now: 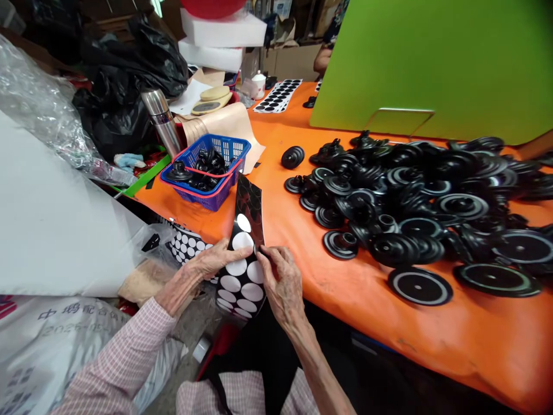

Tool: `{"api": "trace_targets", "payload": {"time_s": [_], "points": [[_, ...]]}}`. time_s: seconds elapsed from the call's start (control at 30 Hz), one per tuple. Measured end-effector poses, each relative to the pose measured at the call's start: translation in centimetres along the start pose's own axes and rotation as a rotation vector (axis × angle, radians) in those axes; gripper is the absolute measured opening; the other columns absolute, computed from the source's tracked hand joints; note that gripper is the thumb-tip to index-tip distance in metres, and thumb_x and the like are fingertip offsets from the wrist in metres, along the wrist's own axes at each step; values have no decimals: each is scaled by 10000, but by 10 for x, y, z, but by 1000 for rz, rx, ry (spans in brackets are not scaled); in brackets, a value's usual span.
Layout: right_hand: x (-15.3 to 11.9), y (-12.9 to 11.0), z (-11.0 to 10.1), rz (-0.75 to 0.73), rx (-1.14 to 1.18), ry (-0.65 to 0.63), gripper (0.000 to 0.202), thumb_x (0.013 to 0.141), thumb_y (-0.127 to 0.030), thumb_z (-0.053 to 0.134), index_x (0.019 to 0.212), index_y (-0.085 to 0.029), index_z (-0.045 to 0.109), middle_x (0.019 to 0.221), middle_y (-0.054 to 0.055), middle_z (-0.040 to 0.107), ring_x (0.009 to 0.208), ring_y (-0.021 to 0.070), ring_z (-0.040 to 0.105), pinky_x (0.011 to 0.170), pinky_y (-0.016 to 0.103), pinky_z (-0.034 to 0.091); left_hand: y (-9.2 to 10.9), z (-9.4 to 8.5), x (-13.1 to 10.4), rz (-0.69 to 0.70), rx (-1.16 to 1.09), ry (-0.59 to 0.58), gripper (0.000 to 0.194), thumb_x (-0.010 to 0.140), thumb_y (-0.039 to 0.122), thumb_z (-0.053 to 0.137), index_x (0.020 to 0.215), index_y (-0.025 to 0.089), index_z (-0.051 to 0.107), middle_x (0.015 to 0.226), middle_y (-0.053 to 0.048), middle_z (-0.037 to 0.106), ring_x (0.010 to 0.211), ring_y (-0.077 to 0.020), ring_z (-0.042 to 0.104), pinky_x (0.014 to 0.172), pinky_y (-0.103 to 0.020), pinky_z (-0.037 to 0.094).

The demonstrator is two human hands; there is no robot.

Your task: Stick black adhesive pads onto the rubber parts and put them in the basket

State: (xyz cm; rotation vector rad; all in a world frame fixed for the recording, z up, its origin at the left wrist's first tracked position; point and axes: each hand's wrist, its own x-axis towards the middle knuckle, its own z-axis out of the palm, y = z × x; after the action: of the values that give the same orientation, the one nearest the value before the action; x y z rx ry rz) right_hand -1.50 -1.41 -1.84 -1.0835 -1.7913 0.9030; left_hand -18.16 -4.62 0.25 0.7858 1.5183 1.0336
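A bendy black sticker sheet (pixel 239 268) hangs over the table's near edge, its upper end resting on the orange top. White circles cover its lower part, while glossy dark round stickers show on the upper part. My left hand (pixel 211 259) grips its left side, thumb laid across the front and the other fingers hidden behind. At the right edge, my right hand (pixel 283 282) is closed in a pinch against the sheet, with a small dark sliver at the fingertips. To the right lies a large heap of round black plastic parts (pixel 367 202), many with pale rings.
Left of the heap, a blue basket (pixel 233 144) holds more black parts. A steel flask (pixel 162 121) stands behind it. A green board (pixel 432 63) rises at the back. Another sticker sheet (pixel 279 96) lies at the far edge. Below left is a white sack (pixel 56 351).
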Motion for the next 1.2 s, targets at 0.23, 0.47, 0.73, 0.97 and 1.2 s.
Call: {"api": "trace_targets", "payload": {"time_s": [0.23,0.47,0.73,0.97,1.2], "points": [[2,8,-37,225,34,211,318,929,-448,455,801,-199,607,683,5,600,657,163,586,664,298,454,17,15,2,153,492,289,384,658,455,746,913,190,634,900,-77,643,960,-295,588,855,-405,442],[-21,8,-32,-3,-80,221,185,930,-306,490,932,-220,653,864,40,601,781,167,619,705,310,507,24,37,-10,324,795,537,307,819,479,575,850,174,584,923,-103,561,962,-289,535,868,-409,398],[-33,-7,-39,164,231,98,297,860,-336,573,1128,-208,565,1055,89,612,930,198,643,776,347,559,26,69,-22,29,-44,-123,316,740,462,663,789,190,510,649,39,532,581,-89,507,606,-218,390],[-28,2,-83,419,353,429,278,818,-477,597,779,-210,527,672,-35,532,622,125,541,627,260,479,56,120,8,420,609,101,224,861,374,519,946,195,624,993,-76,627,711,-170,574,749,-345,450],[-48,7,-122,453,281,247,264,815,-483,593,815,-218,587,750,-10,566,700,151,551,663,270,476,52,179,65,637,630,-106,240,727,180,663,951,207,579,1024,-87,617,1069,-282,533,979,-423,379]]}}
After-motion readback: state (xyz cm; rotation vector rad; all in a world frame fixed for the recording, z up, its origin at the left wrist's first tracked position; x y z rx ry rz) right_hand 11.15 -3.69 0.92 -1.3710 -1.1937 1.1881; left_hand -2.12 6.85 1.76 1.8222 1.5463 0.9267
